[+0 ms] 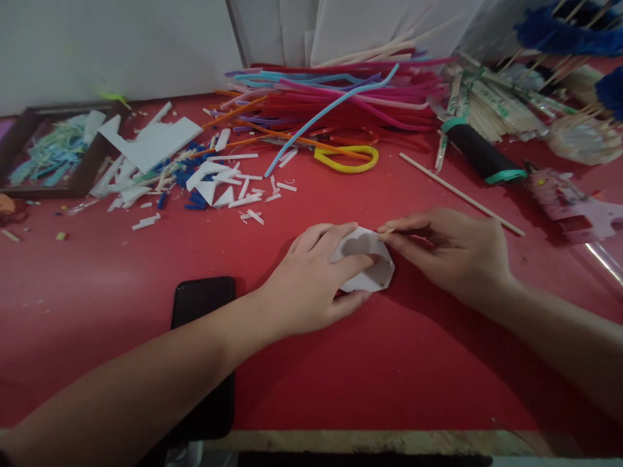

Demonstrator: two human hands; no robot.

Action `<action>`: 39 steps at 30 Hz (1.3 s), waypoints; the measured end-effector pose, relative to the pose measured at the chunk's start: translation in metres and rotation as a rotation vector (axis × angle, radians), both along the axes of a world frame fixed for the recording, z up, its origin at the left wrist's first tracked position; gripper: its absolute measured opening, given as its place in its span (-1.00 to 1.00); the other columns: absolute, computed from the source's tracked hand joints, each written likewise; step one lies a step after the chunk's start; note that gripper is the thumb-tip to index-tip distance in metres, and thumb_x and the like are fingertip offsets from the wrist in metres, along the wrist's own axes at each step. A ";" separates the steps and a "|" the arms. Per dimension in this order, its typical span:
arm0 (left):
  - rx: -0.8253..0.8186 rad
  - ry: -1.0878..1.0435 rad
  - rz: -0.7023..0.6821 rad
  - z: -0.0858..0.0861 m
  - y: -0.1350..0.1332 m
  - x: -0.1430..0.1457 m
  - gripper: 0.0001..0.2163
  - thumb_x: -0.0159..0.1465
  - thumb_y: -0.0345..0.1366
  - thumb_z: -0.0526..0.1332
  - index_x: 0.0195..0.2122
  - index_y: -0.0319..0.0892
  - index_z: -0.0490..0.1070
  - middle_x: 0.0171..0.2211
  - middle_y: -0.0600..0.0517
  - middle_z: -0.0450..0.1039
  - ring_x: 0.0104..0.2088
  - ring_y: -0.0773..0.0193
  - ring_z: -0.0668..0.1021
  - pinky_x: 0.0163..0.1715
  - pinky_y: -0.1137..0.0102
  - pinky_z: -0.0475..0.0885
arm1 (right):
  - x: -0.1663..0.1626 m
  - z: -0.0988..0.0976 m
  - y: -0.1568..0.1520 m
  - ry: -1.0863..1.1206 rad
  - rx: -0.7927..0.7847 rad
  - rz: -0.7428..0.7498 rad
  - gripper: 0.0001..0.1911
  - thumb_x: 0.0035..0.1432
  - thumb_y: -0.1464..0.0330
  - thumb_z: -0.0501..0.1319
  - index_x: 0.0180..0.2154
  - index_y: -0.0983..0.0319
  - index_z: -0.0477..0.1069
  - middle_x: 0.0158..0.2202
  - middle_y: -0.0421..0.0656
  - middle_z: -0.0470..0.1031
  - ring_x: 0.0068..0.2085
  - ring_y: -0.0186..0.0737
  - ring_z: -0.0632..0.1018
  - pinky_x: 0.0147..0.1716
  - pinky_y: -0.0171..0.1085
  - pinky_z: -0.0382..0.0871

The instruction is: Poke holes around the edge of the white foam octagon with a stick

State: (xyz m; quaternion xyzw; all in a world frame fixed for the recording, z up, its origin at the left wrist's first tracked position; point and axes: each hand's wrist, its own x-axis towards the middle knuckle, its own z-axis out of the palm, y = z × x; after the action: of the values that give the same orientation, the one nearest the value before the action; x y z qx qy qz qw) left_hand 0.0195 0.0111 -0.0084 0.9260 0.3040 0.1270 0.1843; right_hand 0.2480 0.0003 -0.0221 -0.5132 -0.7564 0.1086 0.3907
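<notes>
My left hand [316, 279] lies flat over a small white cut-out piece [370, 263] on the red table [413, 363], fingers spread and pressing it down from above, thumb tucked under its near edge. My right hand [445, 253] comes in from the other side with thumb and forefinger pinched on the piece's upper right edge, seemingly on a thin sliver at the rim, though I cannot tell exactly what the fingertips grip. The piece sits in the middle of the table, just ahead of me, with my black phone [204, 311] lying under my left forearm. To do this well, I judge I should keep the left palm steady so the piece cannot slide, and work the pinch slowly along the edge without tearing. Beyond lie white scraps [214, 181], yellow-handled scissors [348, 157], coloured pipe cleaners [341, 97] and a loose wooden stick [460, 193].
</notes>
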 end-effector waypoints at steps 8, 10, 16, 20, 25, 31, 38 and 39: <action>0.003 -0.017 -0.011 0.000 0.001 0.000 -0.62 0.36 -0.09 0.18 0.13 -0.13 0.49 0.30 -0.29 0.25 0.25 -0.20 0.33 0.23 -0.13 0.26 | 0.000 -0.001 -0.001 0.014 -0.025 -0.013 -0.93 0.22 0.36 0.29 -0.27 0.07 0.55 -0.27 -0.23 0.70 -0.27 -0.18 0.70 -0.30 -0.21 0.61; 0.005 -0.016 -0.011 0.000 0.001 0.000 -0.61 0.36 -0.08 0.17 0.13 -0.11 0.48 0.30 -0.28 0.26 0.26 -0.19 0.32 0.22 -0.12 0.27 | 0.001 -0.002 0.000 0.008 -0.028 -0.012 -0.94 0.22 0.35 0.29 -0.28 0.07 0.54 -0.28 -0.23 0.69 -0.26 -0.16 0.70 -0.29 -0.19 0.61; -0.006 -0.008 0.000 0.000 0.000 0.001 -0.63 0.36 -0.08 0.18 0.13 -0.07 0.48 0.32 -0.22 0.25 0.27 -0.15 0.31 0.24 -0.10 0.26 | 0.002 -0.001 0.002 0.019 -0.066 -0.019 -0.97 0.21 0.31 0.31 -0.31 0.06 0.53 -0.30 -0.24 0.69 -0.26 -0.13 0.70 -0.29 -0.16 0.60; -0.033 -0.020 0.026 -0.001 -0.001 0.001 -0.53 0.35 -0.08 0.20 0.25 -0.10 0.34 0.33 -0.22 0.25 0.28 -0.14 0.32 0.27 -0.07 0.24 | 0.000 -0.003 0.002 -0.035 0.001 0.002 -0.92 0.25 0.35 0.26 -0.26 0.06 0.53 -0.26 -0.23 0.69 -0.24 -0.16 0.70 -0.31 -0.20 0.59; 0.000 -0.152 0.014 -0.008 -0.001 -0.002 -0.16 0.29 0.00 0.27 0.41 -0.29 -0.15 0.31 -0.39 0.22 0.30 -0.15 0.33 0.26 -0.05 0.26 | 0.001 -0.003 0.002 -0.048 0.028 0.019 -0.92 0.22 0.37 0.26 -0.29 0.05 0.52 -0.30 -0.26 0.69 -0.30 -0.18 0.69 -0.35 -0.23 0.55; -0.021 -0.225 0.019 -0.010 -0.002 -0.003 -0.11 0.28 -0.21 0.28 0.41 -0.14 -0.39 0.38 -0.38 0.08 0.29 -0.11 0.36 0.24 -0.05 0.30 | 0.001 -0.002 0.003 -0.047 -0.029 0.005 -0.95 0.23 0.33 0.26 -0.30 0.06 0.50 -0.30 -0.24 0.68 -0.28 -0.17 0.69 -0.32 -0.20 0.56; -0.167 -0.306 0.084 -0.004 -0.002 0.001 0.03 0.20 -0.26 0.36 0.43 -0.09 -0.48 0.30 -0.31 0.22 0.30 -0.08 0.37 0.27 -0.03 0.28 | 0.004 -0.002 0.004 -0.049 -0.059 0.033 -0.89 0.20 0.39 0.24 -0.27 0.05 0.52 -0.28 -0.23 0.68 -0.25 -0.15 0.69 -0.31 -0.19 0.57; -0.181 -0.301 0.090 -0.003 -0.002 0.001 0.04 0.19 -0.25 0.37 0.43 -0.09 -0.48 0.29 -0.30 0.25 0.30 -0.09 0.36 0.27 -0.04 0.27 | 0.004 -0.002 0.004 -0.040 -0.065 0.030 -0.90 0.20 0.38 0.25 -0.28 0.06 0.52 -0.30 -0.23 0.68 -0.26 -0.14 0.68 -0.32 -0.19 0.57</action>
State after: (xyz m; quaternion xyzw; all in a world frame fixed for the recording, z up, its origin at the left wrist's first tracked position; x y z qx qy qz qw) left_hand 0.0201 0.0095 -0.0118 0.8617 0.3241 0.2443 0.3046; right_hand 0.2521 0.0040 -0.0242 -0.5163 -0.7677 0.1287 0.3570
